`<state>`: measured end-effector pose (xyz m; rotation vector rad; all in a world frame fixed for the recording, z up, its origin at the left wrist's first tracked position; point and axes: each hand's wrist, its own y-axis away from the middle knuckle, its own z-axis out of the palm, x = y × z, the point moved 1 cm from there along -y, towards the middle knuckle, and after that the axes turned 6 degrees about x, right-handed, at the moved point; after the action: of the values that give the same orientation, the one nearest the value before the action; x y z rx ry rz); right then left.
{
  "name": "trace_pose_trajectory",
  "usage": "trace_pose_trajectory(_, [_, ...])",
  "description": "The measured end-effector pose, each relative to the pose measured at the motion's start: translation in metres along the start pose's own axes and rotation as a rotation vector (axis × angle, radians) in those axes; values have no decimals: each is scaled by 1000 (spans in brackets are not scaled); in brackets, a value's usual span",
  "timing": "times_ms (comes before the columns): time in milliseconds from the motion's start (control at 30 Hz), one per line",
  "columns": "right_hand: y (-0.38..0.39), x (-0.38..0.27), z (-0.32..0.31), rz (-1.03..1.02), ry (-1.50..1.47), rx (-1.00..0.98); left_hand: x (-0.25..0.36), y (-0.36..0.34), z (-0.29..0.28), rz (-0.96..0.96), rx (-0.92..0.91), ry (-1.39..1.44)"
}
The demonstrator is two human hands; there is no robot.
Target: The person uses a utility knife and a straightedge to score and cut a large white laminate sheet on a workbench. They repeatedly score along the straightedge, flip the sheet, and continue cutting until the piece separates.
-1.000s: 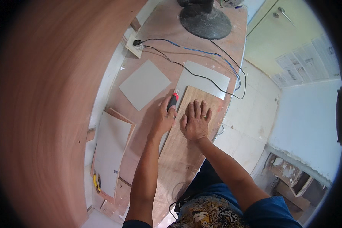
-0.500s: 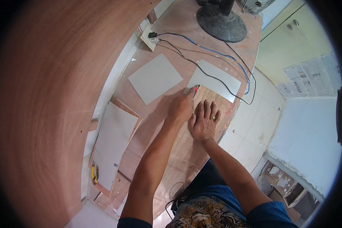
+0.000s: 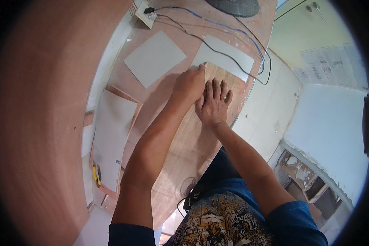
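A long wooden board (image 3: 191,141) lies on the brown workbench (image 3: 151,94), running away from me. My left hand (image 3: 188,84) is closed at the board's far left corner around a small tool; only its tip shows past the fingers. Just to its right, my right hand (image 3: 212,104) lies flat on the board with the fingers spread, holding nothing. The two hands nearly touch.
Grey sheets lie around the board: a square one (image 3: 155,57) at the far left, another (image 3: 225,57) under the board's far end, a long one (image 3: 112,135) at the left. Black and blue cables (image 3: 238,39) run from a socket block (image 3: 145,14). A yellow-handled tool (image 3: 95,174) lies near left.
My left hand has slid along the board's left edge to its far corner, and the red tool is now mostly hidden in it. My right hand has stayed flat on the board.
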<state>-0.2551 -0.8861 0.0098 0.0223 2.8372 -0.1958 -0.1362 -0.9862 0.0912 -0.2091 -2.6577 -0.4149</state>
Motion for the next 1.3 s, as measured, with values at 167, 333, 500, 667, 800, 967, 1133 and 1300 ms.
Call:
trace_pose_trajectory(167, [2,0,4,-1,17,10,-16,47,8,18,-28,-29])
trace_pose_trajectory(333, [2,-2,1,7,4,5,-31,106,14,-69,-78,-39])
trace_pose_trajectory(500, [5,-5,5,19,2,51,-62,182,22,-104,-141,-39])
trace_pose_trajectory(667, [8,-1,5,6,-5,86,-72,266,23,-129,-166,-104])
trace_pose_trajectory(800, [6,2,8,4,5,98,-81,298,21,-197,-254,-153])
trace_pose_trajectory(967, [9,4,10,-11,11,88,-79,292,7,-218,-245,-111])
trace_pose_trajectory(1133, [13,5,4,-60,-76,109,-76,267,-6,-165,-256,-90])
trace_pose_trajectory(1300, [65,-26,-18,-216,-119,57,-64,237,-23,-315,-524,-139])
